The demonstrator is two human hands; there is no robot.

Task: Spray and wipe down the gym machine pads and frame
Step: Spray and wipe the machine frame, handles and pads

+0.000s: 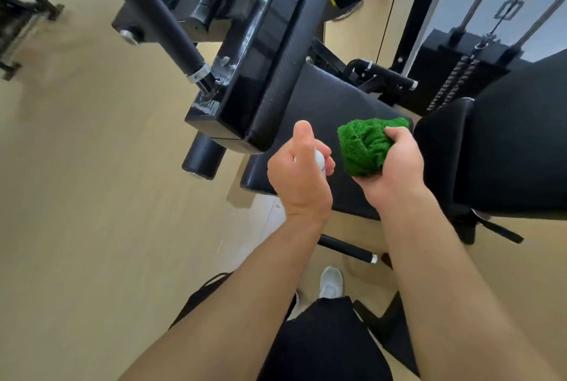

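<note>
Left hand (pixel 299 175) curls round a small white spray bottle (pixel 320 159) (light, probably slick); right hand (pixel 395 166) clutches the soft green cloth (pixel 362 147), wadded for wiping

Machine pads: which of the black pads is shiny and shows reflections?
The long tilted pad above the left hand. Its glossy face mirrors light, while the seat pad below it and the backrest pad at right look matte.

We see a bare left hand (pixel 299 178) and right hand (pixel 395 166), bare forearms (pixel 245 288), black legwear (pixel 322 347), one white trainer (pixel 330 284).
</note>
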